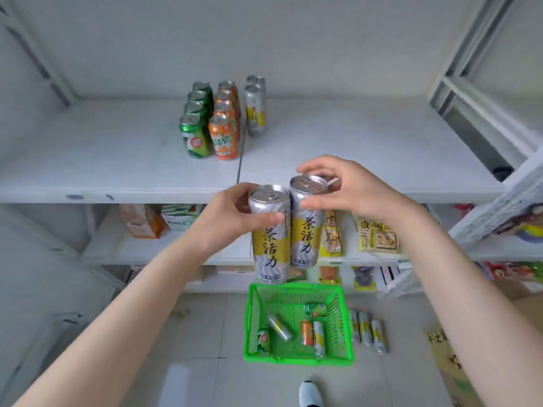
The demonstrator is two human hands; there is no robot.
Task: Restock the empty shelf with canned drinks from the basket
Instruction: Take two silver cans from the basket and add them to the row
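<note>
My left hand (232, 214) grips a tall silver-and-yellow can (269, 248) by its upper body. My right hand (349, 190) holds a second silver-and-yellow can (305, 236) at its top, the two cans side by side and touching, just in front of the white shelf (117, 154) edge. On the shelf stand a row of green cans (194, 136), a row of orange cans (224, 136) and two silver-and-yellow cans (255, 111). The green basket (293, 289) sits on the floor below, with several cans lying in it.
Three silver-and-yellow cans (367, 330) lie on the floor right of the basket. Lower shelves hold snack packets (377, 233) and boxes (141, 221). A cardboard box (449, 362) stands at the lower right, another shelf unit (499, 201) at the right. A foot (310, 393) is near the basket.
</note>
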